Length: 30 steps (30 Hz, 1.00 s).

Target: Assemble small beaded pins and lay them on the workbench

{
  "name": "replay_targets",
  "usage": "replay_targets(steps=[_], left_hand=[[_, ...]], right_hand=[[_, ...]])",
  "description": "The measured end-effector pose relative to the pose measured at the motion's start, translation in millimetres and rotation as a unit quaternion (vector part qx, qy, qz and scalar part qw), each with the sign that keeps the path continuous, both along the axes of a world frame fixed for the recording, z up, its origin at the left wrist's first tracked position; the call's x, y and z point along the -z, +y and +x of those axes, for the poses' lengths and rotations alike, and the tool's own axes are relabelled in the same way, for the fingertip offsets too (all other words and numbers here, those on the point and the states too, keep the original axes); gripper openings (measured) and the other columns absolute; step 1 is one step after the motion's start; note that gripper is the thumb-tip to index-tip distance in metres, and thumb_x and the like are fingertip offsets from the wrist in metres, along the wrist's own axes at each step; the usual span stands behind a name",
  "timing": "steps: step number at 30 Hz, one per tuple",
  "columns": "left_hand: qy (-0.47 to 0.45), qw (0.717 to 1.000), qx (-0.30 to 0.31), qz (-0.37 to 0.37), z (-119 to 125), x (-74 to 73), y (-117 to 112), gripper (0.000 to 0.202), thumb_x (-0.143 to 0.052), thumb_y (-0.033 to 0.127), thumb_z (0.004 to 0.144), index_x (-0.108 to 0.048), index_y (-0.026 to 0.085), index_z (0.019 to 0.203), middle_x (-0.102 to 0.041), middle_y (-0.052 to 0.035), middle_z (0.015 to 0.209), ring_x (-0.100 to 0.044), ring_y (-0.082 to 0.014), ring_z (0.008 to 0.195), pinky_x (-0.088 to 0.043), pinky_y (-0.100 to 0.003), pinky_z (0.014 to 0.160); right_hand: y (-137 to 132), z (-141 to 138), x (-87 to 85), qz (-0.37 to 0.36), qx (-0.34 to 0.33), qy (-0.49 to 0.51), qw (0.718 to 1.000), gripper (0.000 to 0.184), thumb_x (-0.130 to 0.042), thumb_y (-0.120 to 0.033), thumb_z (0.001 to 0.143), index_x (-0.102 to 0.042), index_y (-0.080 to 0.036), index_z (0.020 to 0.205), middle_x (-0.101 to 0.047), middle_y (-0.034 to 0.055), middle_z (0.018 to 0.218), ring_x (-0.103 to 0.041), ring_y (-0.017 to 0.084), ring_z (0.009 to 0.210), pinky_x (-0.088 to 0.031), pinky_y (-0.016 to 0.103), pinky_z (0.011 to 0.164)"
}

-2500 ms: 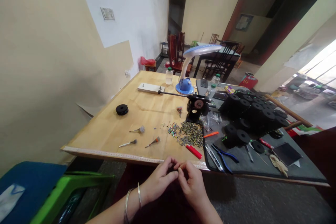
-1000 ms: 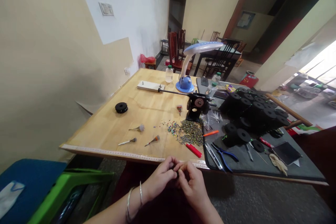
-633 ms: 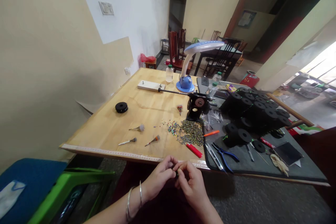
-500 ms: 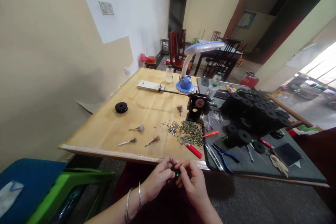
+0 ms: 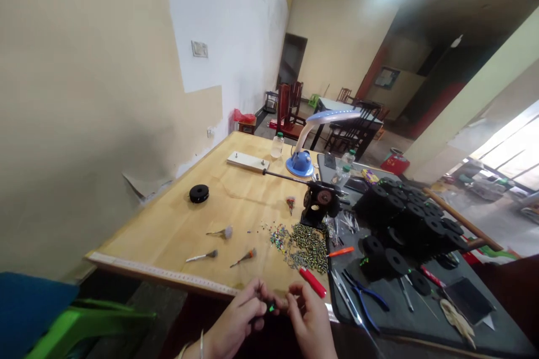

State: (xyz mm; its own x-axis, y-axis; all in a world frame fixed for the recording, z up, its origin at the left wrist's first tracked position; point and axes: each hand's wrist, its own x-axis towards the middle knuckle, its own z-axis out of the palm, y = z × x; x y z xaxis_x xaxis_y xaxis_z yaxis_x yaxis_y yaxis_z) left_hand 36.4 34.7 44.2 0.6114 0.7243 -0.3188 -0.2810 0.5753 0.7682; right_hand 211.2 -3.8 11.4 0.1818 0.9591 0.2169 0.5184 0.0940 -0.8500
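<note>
While L hand (image 5: 238, 320) grips sm green item (image 5: 272, 307), R hand (image 5: 311, 318) is pinched nearby, contents unclear.

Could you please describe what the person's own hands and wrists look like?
The left hand is ungloved, with slim, pale, metallic-looking bangles at its wrist. The right hand is also ungloved, with no bracelet visible. No sleeve shows on either arm within the frame.
</note>
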Motion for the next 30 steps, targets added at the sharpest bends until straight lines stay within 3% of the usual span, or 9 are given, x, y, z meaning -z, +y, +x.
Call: replay_targets(steps=[5, 10, 16, 21, 30], left_hand=[[-0.001, 0.999, -0.034, 0.000, -14.8, -1.7, 5.2, 0.018, -0.056, 0.022, 0.064, -0.044, 0.022, 0.077, -0.066, -0.0038, 0.089, -0.053, -0.0176, 0.084, -0.031, -0.025, 0.063], [-0.027, 0.998, -0.050, 0.004, -26.2, -4.0, 8.8, 0.019, -0.056, 0.023, 0.063, -0.042, 0.022, 0.076, -0.066, -0.0049, 0.089, -0.052, -0.0184, 0.083, -0.029, -0.026, 0.061], [-0.048, 0.997, -0.059, -0.005, -35.9, -10.2, 11.3, 0.019, -0.055, 0.019, 0.061, -0.041, 0.022, 0.074, -0.065, -0.0034, 0.086, -0.053, -0.0181, 0.082, -0.027, -0.025, 0.060], [-0.073, 0.995, -0.071, -0.009, -42.3, -8.7, 14.0, 0.018, -0.055, 0.018, 0.060, -0.043, 0.022, 0.073, -0.064, -0.0026, 0.084, -0.054, -0.0182, 0.080, -0.026, -0.025, 0.058], [-0.073, 0.994, -0.085, -0.010, -48.0, -11.3, 15.2, 0.018, -0.054, 0.017, 0.062, -0.042, 0.021, 0.075, -0.065, -0.0038, 0.086, -0.054, -0.0180, 0.081, -0.028, -0.025, 0.059]], right_hand=[[32.3, -1.8, -12.7, 0.007, -0.014, -0.143, 0.990, 0.006, -0.057, -0.021, 0.083, -0.061, -0.022, 0.078, -0.067, 0.0033, 0.070, -0.062, 0.019, 0.058, -0.046, 0.027, 0.055], [75.3, -10.5, -34.0, -0.046, -0.070, -0.280, 0.956, 0.012, -0.054, -0.015, 0.082, -0.064, -0.021, 0.083, -0.068, 0.0032, 0.079, -0.064, 0.019, 0.069, -0.044, 0.025, 0.060], [126.1, -37.1, -44.5, -0.054, -0.124, -0.327, 0.935, 0.013, -0.056, -0.016, 0.083, -0.066, -0.024, 0.086, -0.070, 0.0018, 0.088, -0.064, 0.018, 0.082, -0.042, 0.024, 0.069], [160.5, -59.9, -44.4, -0.087, -0.146, -0.373, 0.912, 0.015, -0.060, -0.016, 0.080, -0.069, -0.024, 0.090, -0.072, 0.0031, 0.088, -0.065, 0.019, 0.083, -0.041, 0.024, 0.068], [180.3, -74.0, -41.1, -0.130, -0.139, -0.399, 0.897, 0.012, -0.063, -0.017, 0.075, -0.072, -0.021, 0.081, -0.076, 0.0065, 0.088, -0.068, 0.022, 0.084, -0.042, 0.026, 0.068]])
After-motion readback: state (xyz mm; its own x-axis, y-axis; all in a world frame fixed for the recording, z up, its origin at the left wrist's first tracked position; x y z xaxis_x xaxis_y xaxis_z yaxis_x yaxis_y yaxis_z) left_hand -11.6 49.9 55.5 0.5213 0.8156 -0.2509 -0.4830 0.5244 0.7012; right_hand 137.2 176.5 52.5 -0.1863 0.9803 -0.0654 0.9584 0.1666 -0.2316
